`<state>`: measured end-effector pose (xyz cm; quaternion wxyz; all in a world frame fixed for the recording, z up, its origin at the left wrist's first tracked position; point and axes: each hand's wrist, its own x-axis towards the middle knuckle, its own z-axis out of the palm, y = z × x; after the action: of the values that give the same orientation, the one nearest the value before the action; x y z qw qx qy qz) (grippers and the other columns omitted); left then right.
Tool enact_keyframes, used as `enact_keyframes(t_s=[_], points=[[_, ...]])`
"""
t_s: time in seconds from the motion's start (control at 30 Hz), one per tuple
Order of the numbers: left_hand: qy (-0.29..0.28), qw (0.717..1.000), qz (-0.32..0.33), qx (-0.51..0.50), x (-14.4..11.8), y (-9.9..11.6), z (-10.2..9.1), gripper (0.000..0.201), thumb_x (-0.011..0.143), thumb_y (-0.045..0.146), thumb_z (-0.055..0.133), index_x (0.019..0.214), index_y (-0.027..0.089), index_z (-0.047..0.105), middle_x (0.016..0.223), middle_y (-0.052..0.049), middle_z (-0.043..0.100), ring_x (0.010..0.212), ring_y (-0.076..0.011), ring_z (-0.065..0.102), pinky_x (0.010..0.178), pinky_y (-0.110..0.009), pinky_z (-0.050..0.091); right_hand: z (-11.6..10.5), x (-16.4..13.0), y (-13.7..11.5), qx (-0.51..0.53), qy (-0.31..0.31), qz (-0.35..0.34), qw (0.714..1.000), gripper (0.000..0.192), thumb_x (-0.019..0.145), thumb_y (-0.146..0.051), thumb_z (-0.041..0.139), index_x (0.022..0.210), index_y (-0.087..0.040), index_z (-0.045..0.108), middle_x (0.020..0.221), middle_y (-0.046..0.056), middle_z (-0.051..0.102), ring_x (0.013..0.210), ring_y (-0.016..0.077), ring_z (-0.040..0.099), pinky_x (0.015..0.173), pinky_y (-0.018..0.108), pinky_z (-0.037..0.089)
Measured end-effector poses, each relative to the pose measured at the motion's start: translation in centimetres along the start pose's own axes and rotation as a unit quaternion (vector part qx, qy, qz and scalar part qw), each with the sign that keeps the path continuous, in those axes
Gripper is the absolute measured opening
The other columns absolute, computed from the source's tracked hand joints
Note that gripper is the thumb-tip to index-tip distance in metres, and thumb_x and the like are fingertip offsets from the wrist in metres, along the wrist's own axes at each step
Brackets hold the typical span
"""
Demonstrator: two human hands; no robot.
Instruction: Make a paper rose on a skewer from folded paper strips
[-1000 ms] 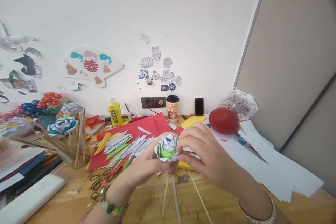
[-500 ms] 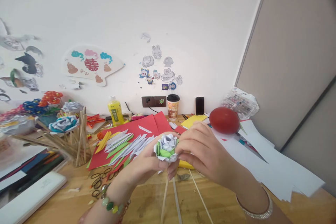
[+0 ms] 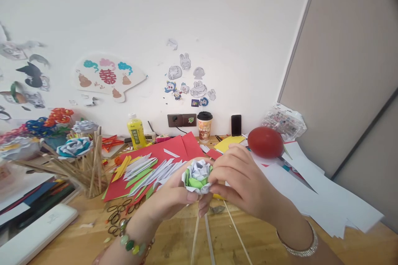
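A white and green folded paper flower [image 3: 197, 178] is held up over the wooden table. My left hand [image 3: 174, 194] grips it from the left and below, thumb against its lower rim. On the flower's right edge, the fingers of my right hand [image 3: 241, 176] are closed in a pinch on an outer petal. Below the flower, a thin wooden stick [image 3: 195, 236] runs toward the table's near side; whether it joins the flower is hidden by my fingers. Behind my left hand, folded white and green paper strips [image 3: 146, 172] lie on red paper sheets [image 3: 174, 147].
Wooden sticks and a blue-white paper flower [image 3: 74, 147] stand at the left, near a white case [image 3: 39, 236]. A yellow bottle [image 3: 136, 132], a lidded cup [image 3: 205, 127] and a phone [image 3: 236, 125] line the wall. Right are a red balloon [image 3: 265, 142] and white paper sheets [image 3: 323, 194].
Both hands hold nearly the same pose. The flower has tilted very slightly, and my right wrist has shifted a little to the left.
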<state>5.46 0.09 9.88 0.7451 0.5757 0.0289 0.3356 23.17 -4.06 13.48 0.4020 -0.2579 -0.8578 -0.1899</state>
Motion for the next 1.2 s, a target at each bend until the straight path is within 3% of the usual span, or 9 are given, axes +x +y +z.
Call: enact_keyframes(t_s=[0.23,0.47,0.57,0.77,1.03,1.2], points=[[0.011,1.0,-0.007,0.016,0.06,-0.01,-0.21,0.046,0.068,0.024,0.069,0.109,0.018,0.051,0.067,0.001,0.056,0.056,-0.0129,0.053,0.053,-0.027,0.045,-0.06,0.02,-0.25,-0.006,-0.003,0.014,1.0,0.016,0.088,-0.015,0.045,0.077,-0.02,0.055,0.074,0.001,0.06,0.073,0.0158,0.047,0.073,0.032,0.036],[0.046,0.997,-0.013,0.054,-0.04,-0.06,-0.2,0.046,0.067,0.024,0.07,0.109,0.019,0.05,0.073,0.001,0.059,0.056,-0.0124,0.057,0.056,-0.026,0.046,-0.16,0.05,-0.51,-0.008,-0.017,0.016,1.0,0.015,0.088,-0.02,0.046,0.076,-0.02,0.055,0.073,0.001,0.059,0.072,0.0158,0.045,0.072,0.032,0.036],[0.046,0.997,-0.009,0.061,-0.02,-0.03,-0.13,0.042,0.068,0.024,0.069,0.105,0.018,0.051,0.071,0.002,0.057,0.056,-0.0125,0.056,0.054,-0.026,0.046,-0.28,0.1,-0.54,-0.031,-0.023,0.014,0.999,0.019,0.09,-0.019,0.043,0.075,-0.02,0.055,0.073,0.001,0.059,0.073,0.0157,0.045,0.072,0.032,0.035],[0.019,0.998,-0.031,0.06,-0.19,-0.03,-0.33,0.054,0.067,0.025,0.071,0.114,0.021,0.046,0.073,0.002,0.058,0.056,-0.0128,0.055,0.057,-0.028,0.046,-0.66,0.13,-0.36,0.023,-0.052,0.024,0.998,0.026,0.094,-0.026,0.039,0.075,-0.02,0.054,0.074,0.001,0.06,0.074,0.0151,0.047,0.074,0.031,0.036],[0.037,0.997,-0.001,0.061,0.24,0.13,0.14,0.028,0.071,0.021,0.066,0.095,0.018,0.052,0.069,0.002,0.058,0.055,-0.0118,0.054,0.054,-0.025,0.045,-0.01,-0.2,-0.3,-0.088,-0.003,-0.013,0.996,0.018,0.088,-0.012,0.045,0.074,-0.018,0.055,0.071,0.001,0.06,0.069,0.0152,0.045,0.074,0.035,0.034],[0.045,0.998,0.012,0.049,0.53,-0.02,0.22,0.027,0.07,0.02,0.066,0.093,0.018,0.053,0.07,0.001,0.057,0.056,-0.0122,0.054,0.052,-0.025,0.046,0.25,-0.31,-0.14,-0.113,-0.027,-0.019,0.993,0.02,0.088,-0.01,0.043,0.076,-0.019,0.056,0.073,0.001,0.061,0.071,0.0155,0.045,0.078,0.035,0.034]])
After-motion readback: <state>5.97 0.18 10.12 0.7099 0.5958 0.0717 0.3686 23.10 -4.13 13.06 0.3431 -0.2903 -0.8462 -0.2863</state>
